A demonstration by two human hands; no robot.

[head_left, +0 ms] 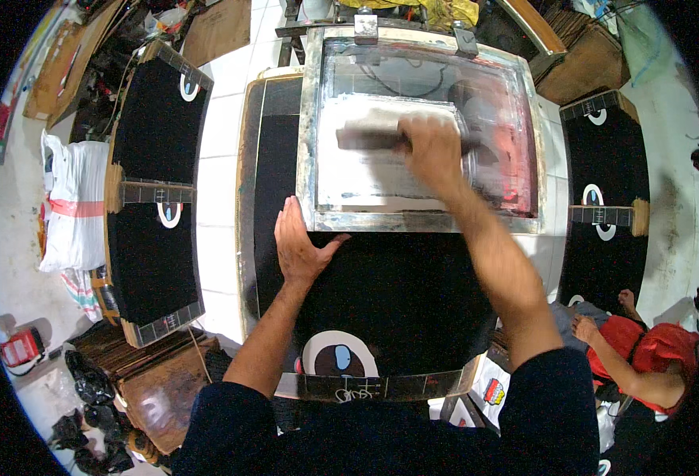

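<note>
A metal-framed printing screen (419, 222) with white ink (365, 174) and red-pink staining lies over the upper part of a board covered in black fabric (397, 293). My right hand (433, 151) grips a dark squeegee (365, 136) across the white ink, slightly blurred. My left hand (302, 246) rests at the screen's lower-left corner, fingers stretched up along the frame and thumb out along its lower edge. A printed eye shape (341, 357) shows on the fabric near my body.
Black printed boards (155, 262) (603, 262) stand either side. A white sack (75, 226), stacked cardboard (163, 397) and black bags (87, 373) lie at left. At lower right, a co-worker in red (655, 357) works with hands over grey material. Two clamps (366, 28) (464, 44) top the screen.
</note>
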